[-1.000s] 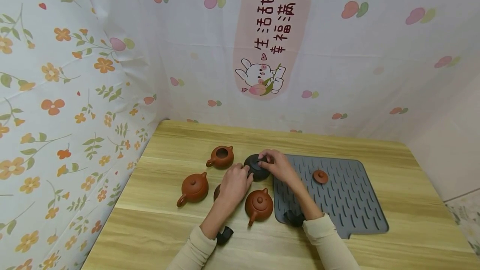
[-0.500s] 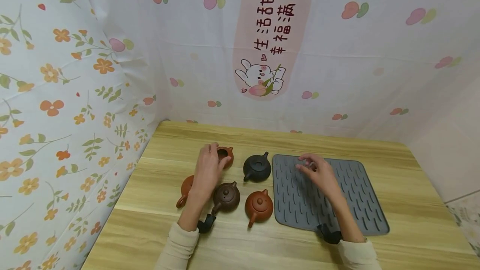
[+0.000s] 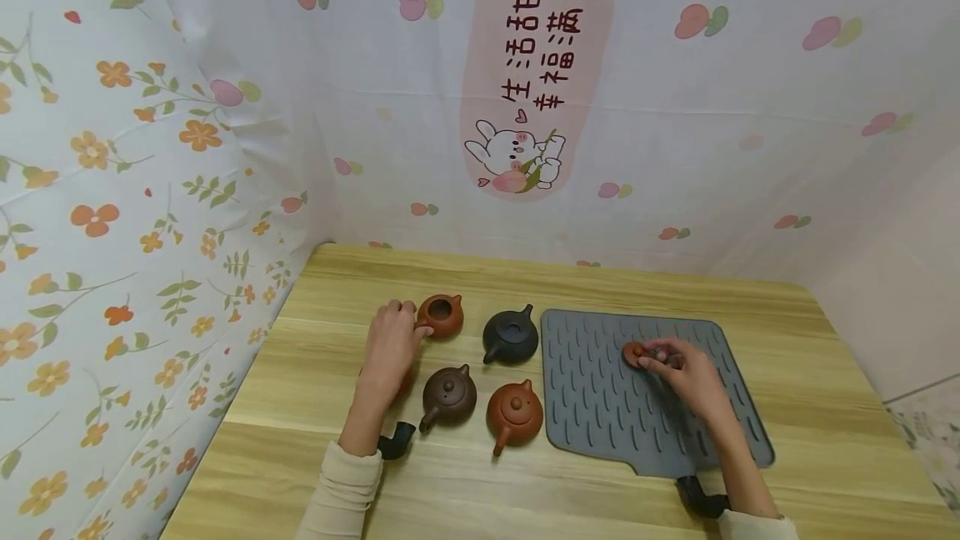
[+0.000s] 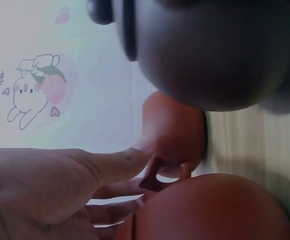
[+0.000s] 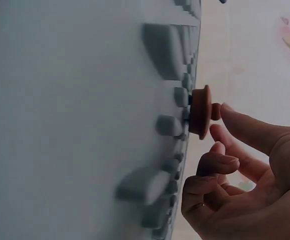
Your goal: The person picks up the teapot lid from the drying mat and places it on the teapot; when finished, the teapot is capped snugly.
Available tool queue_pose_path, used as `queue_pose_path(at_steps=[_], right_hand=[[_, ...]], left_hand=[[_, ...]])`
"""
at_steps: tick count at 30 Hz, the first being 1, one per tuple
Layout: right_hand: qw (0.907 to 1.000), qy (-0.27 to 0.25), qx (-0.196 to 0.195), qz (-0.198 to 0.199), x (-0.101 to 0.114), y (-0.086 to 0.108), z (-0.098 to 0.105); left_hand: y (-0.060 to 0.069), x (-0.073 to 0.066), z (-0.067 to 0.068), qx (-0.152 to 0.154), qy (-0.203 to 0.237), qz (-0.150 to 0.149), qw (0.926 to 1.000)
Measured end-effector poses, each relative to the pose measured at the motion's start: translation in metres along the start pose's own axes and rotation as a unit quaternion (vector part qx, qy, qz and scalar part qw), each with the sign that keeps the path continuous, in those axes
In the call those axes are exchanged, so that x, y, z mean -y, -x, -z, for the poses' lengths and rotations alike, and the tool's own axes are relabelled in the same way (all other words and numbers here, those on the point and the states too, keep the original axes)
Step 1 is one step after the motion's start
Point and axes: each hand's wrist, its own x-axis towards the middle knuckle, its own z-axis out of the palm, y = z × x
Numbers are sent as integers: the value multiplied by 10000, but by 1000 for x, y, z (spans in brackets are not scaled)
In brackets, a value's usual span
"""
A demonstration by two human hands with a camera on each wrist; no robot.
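An orange-brown clay teapot point(image 3: 452, 326) with its round mouth uncovered stands at the back left of the table. My left hand point(image 3: 390, 348) is at its handle, thumb on the near side and fingers behind it; in the left wrist view the handle point(image 4: 154, 172) lies between them. A small clay teapot lid point(image 3: 631, 354) sits on the grey ridged mat point(image 3: 592, 407). Thumb and forefinger of my right hand point(image 3: 692, 373) are at the lid's knob point(image 5: 216, 111), the other fingers curled in. Below my left hand, another orange teapot point(image 4: 215, 210) is mostly hidden in the head view.
Close to the left hand is a dark brown lidded teapot point(image 3: 448, 398). A black teapot point(image 3: 510, 340) stands between the uncovered pot and the mat. An orange teapot point(image 3: 514, 415) with a smile-like line stands near the mat's left edge. A printed cloth point(image 3: 390, 148) hangs behind the table.
Both hands have left the black teapot. The left moved leftward to the uncovered teapot, ending at its handle. The right crossed the mat rightward and came down on the small lid.
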Motion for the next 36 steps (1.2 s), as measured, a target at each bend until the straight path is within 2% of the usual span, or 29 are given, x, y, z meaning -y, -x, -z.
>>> queue_pose_path(at_steps=[13,23,36], right_hand=[[9993,-184,133,-281,-3,-2,-5],[9982,-489,320,-110,-3,-8,-7],[9986,-466,221,-148,0,-9,-12]], left_hand=[[0,4,-7,-28,335,-84,9994],[1,5,-7,87,411,-10,9991],[0,5,-10,132,494,78,9987]])
